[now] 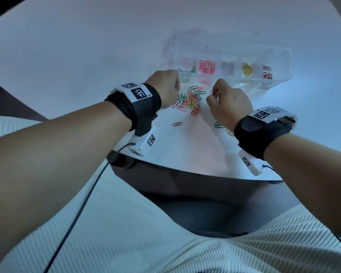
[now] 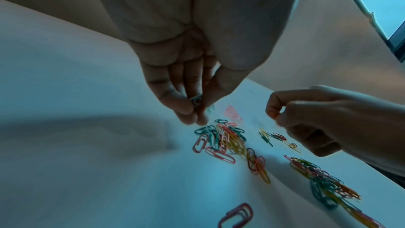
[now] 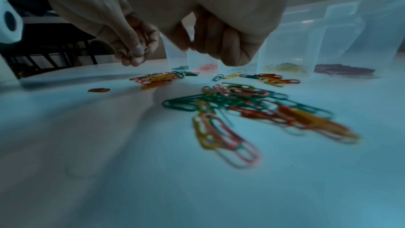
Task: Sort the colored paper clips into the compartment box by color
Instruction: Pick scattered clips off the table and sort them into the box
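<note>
A clear compartment box (image 1: 283, 56) stands at the back right of the white table, holding green, pink, grey, yellow and dark red clips in separate cells. A mixed pile of colored paper clips (image 1: 189, 99) lies in front of it. My left hand (image 1: 176, 87) hovers over the pile's left edge with its fingers curled, and it pinches a green clip (image 2: 196, 100). My right hand (image 1: 212, 95) is just right of the pile, thumb and forefinger pinching what looks like a pale clip (image 1: 215, 93). A second heap of clips (image 3: 252, 103) lies under my right wrist.
A lone red clip (image 1: 177, 124) lies nearer to me than the pile. The table's curved front edge (image 1: 185, 170) runs just behind my wrists. A cable hangs from each wristband. A white roll (image 3: 8, 22) stands at the far left.
</note>
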The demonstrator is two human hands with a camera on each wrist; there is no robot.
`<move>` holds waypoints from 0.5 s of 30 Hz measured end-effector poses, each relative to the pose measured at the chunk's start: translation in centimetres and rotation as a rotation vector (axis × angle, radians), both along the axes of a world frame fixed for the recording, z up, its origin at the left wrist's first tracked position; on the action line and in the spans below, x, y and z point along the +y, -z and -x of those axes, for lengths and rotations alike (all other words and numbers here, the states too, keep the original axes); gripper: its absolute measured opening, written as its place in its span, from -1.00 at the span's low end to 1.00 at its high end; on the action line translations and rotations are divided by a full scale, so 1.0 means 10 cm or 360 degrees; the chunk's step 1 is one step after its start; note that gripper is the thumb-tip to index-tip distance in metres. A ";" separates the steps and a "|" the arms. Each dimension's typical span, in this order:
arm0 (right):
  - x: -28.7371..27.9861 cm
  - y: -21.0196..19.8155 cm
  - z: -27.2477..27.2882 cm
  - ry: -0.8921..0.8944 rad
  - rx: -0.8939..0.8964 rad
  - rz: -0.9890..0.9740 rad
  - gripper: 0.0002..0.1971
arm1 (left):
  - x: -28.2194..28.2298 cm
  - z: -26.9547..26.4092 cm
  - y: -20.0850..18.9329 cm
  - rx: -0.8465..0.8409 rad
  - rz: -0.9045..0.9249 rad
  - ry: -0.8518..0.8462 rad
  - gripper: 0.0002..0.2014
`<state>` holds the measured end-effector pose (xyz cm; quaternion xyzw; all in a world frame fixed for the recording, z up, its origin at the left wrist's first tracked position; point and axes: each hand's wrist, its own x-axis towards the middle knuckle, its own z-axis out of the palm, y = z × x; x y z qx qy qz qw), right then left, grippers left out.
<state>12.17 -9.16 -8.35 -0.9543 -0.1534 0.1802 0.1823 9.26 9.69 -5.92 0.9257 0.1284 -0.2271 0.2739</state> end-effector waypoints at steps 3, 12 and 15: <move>-0.17 -0.04 -0.02 -0.0021 0.0016 0.0030 -0.84 | -0.04 -0.01 0.03 0.0089 -0.0058 0.0024 -0.80; -0.40 -0.17 0.15 -0.0504 0.0064 -0.0065 -0.71 | -0.06 0.05 0.13 0.0097 -0.0198 0.0028 -0.86; -0.32 -0.20 0.25 -0.0610 0.0138 -0.0160 -0.77 | -0.07 0.05 0.09 0.0078 -0.0210 0.0053 -0.92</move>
